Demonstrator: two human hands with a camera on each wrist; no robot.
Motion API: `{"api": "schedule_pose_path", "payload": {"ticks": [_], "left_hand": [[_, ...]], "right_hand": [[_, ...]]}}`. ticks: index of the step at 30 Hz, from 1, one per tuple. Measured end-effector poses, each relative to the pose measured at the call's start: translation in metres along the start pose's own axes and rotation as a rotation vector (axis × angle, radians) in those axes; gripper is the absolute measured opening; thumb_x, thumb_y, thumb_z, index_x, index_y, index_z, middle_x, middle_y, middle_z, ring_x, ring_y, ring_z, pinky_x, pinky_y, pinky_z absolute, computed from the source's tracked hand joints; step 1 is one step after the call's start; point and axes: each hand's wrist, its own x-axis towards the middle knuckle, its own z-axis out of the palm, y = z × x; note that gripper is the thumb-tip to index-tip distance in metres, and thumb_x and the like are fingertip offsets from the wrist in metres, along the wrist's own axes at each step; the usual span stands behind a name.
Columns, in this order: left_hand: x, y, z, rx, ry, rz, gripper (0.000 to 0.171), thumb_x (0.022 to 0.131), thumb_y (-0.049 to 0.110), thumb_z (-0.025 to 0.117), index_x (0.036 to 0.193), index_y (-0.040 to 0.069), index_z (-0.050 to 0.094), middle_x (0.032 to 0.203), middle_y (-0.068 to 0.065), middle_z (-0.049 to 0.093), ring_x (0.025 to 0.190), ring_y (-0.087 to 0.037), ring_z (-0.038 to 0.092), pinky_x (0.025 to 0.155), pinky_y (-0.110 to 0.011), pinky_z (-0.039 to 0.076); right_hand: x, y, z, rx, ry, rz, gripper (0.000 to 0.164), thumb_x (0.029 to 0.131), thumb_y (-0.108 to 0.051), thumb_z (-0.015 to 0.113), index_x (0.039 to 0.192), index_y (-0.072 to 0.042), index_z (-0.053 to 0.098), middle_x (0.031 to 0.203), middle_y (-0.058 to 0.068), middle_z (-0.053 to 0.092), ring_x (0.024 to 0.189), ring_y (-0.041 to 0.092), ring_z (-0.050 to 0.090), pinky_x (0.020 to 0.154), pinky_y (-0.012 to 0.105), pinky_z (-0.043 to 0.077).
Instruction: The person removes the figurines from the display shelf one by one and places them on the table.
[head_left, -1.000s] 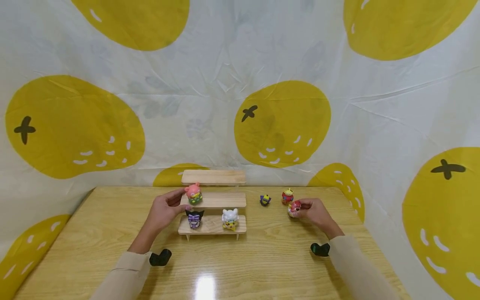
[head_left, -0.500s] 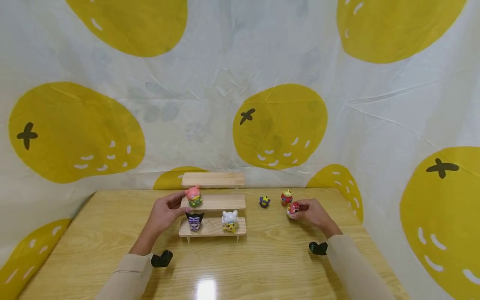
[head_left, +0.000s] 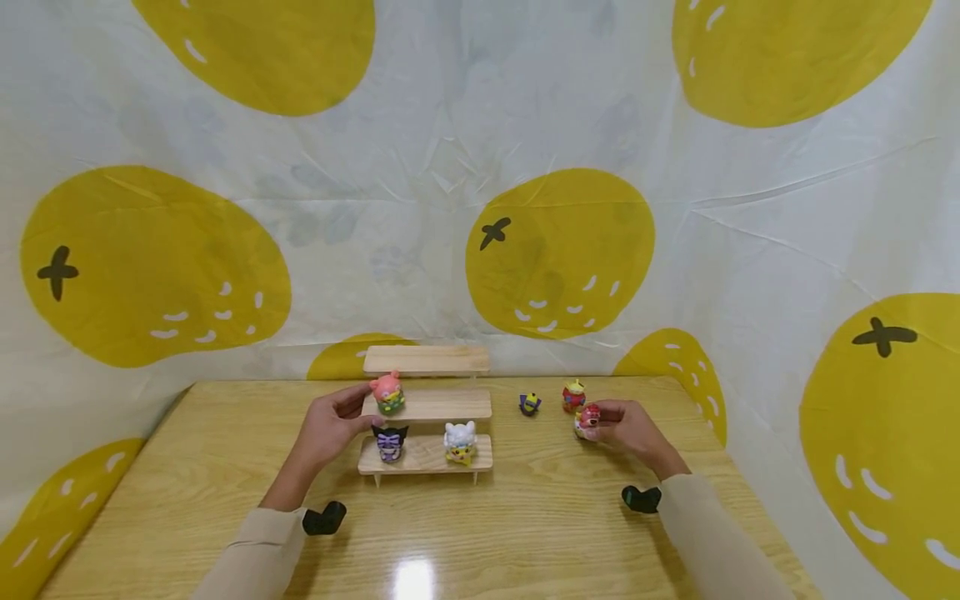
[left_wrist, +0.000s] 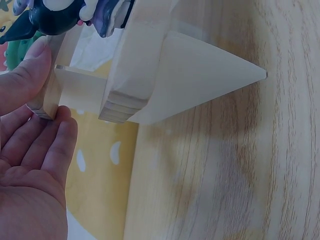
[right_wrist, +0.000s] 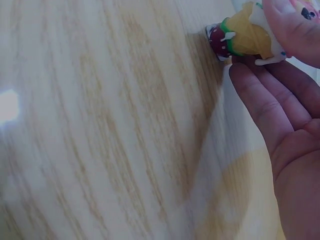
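Observation:
A three-tier wooden display shelf stands on the table. My left hand is at the left end of its middle tier. In the left wrist view, the thumb and fingers hold that board's end from both sides. A pink figurine stands there beside the fingertips. On the lowest tier sit a black-and-purple figurine and a white-and-yellow one. At the right, my right hand pinches a red-topped figurine, whose yellow cone-like body shows in the right wrist view.
A small purple-and-yellow figurine stands on the table right of the shelf. Close behind the held figurine is a red-and-yellow one. A white cloth with yellow fruit shapes hangs behind the table and along its right side.
The head view has shifted slightly, so the scene sits a little lower. Both hands keep their holds, and no figurine has visibly moved along the table or shelf.

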Motion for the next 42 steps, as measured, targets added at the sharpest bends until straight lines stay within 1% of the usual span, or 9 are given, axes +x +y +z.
{"api": "schedule_pose_path", "payload": {"ticks": [7, 11, 16, 20, 25, 29, 32, 35, 42], "left_hand": [[-0.001, 0.0, 0.0, 0.008, 0.001, -0.002, 0.065, 0.09, 0.014, 0.082, 0.148, 0.0, 0.057, 0.151, -0.02, 0.058, 0.144, -0.036, 0.052, 0.111, -0.043, 0.049], [0.0, 0.001, 0.0, 0.009, 0.0, 0.0, 0.064, 0.091, 0.014, 0.082, 0.148, 0.0, 0.056, 0.151, -0.02, 0.058, 0.143, -0.036, 0.052, 0.11, -0.043, 0.05], [0.0, 0.0, 0.001, 0.015, -0.005, 0.003, 0.064, 0.091, 0.015, 0.082, 0.148, -0.001, 0.056, 0.151, -0.021, 0.058, 0.143, -0.037, 0.054, 0.111, -0.043, 0.05], [-0.001, -0.001, 0.0, 0.022, -0.004, -0.001, 0.064, 0.091, 0.015, 0.082, 0.148, 0.0, 0.057, 0.151, -0.02, 0.058, 0.143, -0.036, 0.054, 0.111, -0.043, 0.05], [-0.002, 0.002, -0.001, 0.019, 0.004, 0.015, 0.063, 0.091, 0.016, 0.082, 0.147, -0.001, 0.057, 0.15, -0.021, 0.059, 0.142, -0.037, 0.053, 0.11, -0.045, 0.049], [-0.001, 0.002, 0.0, 0.013, -0.005, 0.011, 0.064, 0.091, 0.017, 0.082, 0.147, 0.0, 0.058, 0.151, -0.021, 0.058, 0.142, -0.037, 0.053, 0.111, -0.043, 0.049], [-0.001, 0.002, 0.0, 0.0, -0.005, 0.007, 0.063, 0.091, 0.017, 0.082, 0.147, 0.0, 0.058, 0.151, -0.021, 0.058, 0.142, -0.037, 0.054, 0.11, -0.042, 0.051], [-0.001, 0.002, -0.001, 0.0, 0.001, 0.011, 0.063, 0.091, 0.018, 0.082, 0.147, 0.0, 0.059, 0.15, -0.021, 0.059, 0.142, -0.037, 0.054, 0.109, -0.042, 0.052], [0.001, -0.001, -0.002, 0.011, 0.005, 0.006, 0.063, 0.09, 0.02, 0.083, 0.146, 0.002, 0.06, 0.149, -0.019, 0.06, 0.141, -0.036, 0.056, 0.109, -0.044, 0.052]], "right_hand": [[-0.005, -0.002, -0.007, 0.051, 0.0, 0.004, 0.053, 0.09, -0.007, 0.081, 0.136, 0.01, 0.063, 0.126, 0.027, 0.073, 0.102, 0.006, 0.074, 0.086, 0.022, 0.063], [-0.008, -0.005, -0.012, 0.069, 0.004, 0.002, 0.051, 0.092, -0.007, 0.079, 0.137, 0.01, 0.062, 0.13, 0.028, 0.071, 0.105, 0.009, 0.074, 0.089, 0.026, 0.064], [-0.012, -0.008, -0.019, 0.07, 0.021, 0.004, 0.044, 0.094, -0.007, 0.077, 0.134, 0.008, 0.066, 0.131, 0.027, 0.071, 0.106, 0.007, 0.075, 0.091, 0.028, 0.064], [-0.013, -0.009, -0.024, 0.069, 0.03, -0.013, 0.039, 0.095, -0.006, 0.075, 0.132, 0.008, 0.067, 0.132, 0.028, 0.07, 0.109, 0.01, 0.075, 0.091, 0.025, 0.063], [-0.015, -0.014, -0.028, 0.079, 0.077, -0.04, 0.036, 0.095, -0.003, 0.074, 0.129, 0.009, 0.068, 0.13, 0.03, 0.069, 0.112, 0.015, 0.076, 0.088, 0.017, 0.061], [-0.018, -0.02, -0.03, 0.096, 0.086, -0.06, 0.036, 0.095, -0.001, 0.073, 0.129, 0.012, 0.067, 0.13, 0.033, 0.068, 0.109, 0.012, 0.076, 0.088, 0.016, 0.06], [-0.021, -0.024, -0.03, 0.099, 0.085, -0.072, 0.038, 0.096, -0.003, 0.074, 0.13, 0.012, 0.066, 0.13, 0.034, 0.067, 0.105, 0.003, 0.075, 0.088, 0.015, 0.06], [-0.022, -0.029, -0.031, 0.107, 0.092, -0.08, 0.039, 0.095, -0.006, 0.075, 0.13, 0.011, 0.067, 0.131, 0.034, 0.067, 0.103, -0.002, 0.074, 0.088, 0.015, 0.06], [-0.025, -0.036, -0.031, 0.107, 0.088, -0.095, 0.038, 0.096, -0.006, 0.074, 0.13, 0.011, 0.066, 0.133, 0.037, 0.064, 0.105, 0.002, 0.075, 0.089, 0.017, 0.061]]}}
